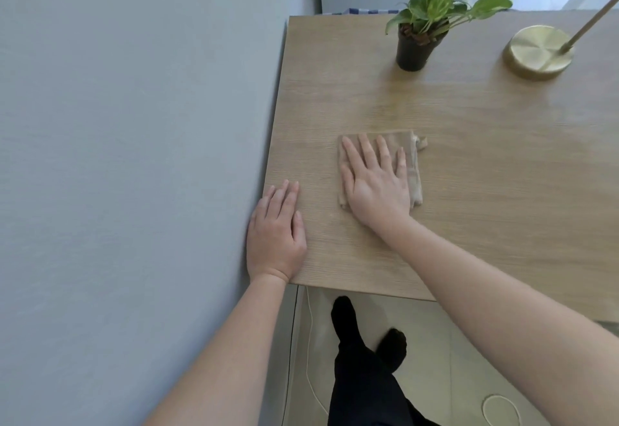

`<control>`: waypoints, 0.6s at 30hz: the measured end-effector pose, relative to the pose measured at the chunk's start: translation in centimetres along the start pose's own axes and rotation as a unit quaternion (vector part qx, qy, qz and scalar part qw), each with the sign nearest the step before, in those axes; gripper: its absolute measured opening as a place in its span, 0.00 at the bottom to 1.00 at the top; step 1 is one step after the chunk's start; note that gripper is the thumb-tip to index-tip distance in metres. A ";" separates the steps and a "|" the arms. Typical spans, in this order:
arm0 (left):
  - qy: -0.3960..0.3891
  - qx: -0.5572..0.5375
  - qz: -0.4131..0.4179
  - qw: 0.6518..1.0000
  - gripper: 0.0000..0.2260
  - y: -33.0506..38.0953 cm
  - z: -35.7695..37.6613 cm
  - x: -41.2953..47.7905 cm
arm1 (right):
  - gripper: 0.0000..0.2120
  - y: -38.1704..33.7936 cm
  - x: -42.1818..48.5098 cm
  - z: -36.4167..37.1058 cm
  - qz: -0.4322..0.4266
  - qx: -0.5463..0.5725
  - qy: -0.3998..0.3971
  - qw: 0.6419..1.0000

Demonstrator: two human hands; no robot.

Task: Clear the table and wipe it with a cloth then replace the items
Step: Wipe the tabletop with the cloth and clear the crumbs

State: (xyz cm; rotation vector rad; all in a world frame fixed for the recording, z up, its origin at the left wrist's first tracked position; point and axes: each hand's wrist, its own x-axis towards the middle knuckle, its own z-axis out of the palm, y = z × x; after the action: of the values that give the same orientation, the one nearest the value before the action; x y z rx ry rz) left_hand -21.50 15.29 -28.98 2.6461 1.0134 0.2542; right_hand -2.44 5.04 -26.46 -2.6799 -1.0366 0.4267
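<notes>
A grey wall [117,157] fills the left side, and the wooden table [469,157] butts against it. At the table's near left corner the left hand [276,234] lies flat, palm down, fingers straight and close together, holding nothing; its outer edge is at the wall. Just to the right, the right hand [376,179] presses flat on a folded beige cloth [414,171], fingers spread and straight across it, not curled around it. The cloth lies on the tabletop, near the front left part, with a small tag or loose corner sticking out at its far right. Further back stands a potted plant [415,47] in a dark pot, and right of it a round brass lamp base [536,52] with a slanted stem. Below the table edge, a thin pale cord, possibly the lamp's, trails over the tiled floor [435,342].
</notes>
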 end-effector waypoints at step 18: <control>-0.007 0.002 0.000 1.000 0.25 -0.1 -0.1 0.0 | 0.29 -1.4 -12.3 4.5 -0.013 -0.041 0.010 0.999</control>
State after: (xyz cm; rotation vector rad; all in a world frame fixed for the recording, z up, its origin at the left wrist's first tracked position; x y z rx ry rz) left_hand -21.56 15.39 -28.87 2.6471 1.0093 0.2332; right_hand -13.60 -1.87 -27.93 -2.7339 -1.1053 0.3602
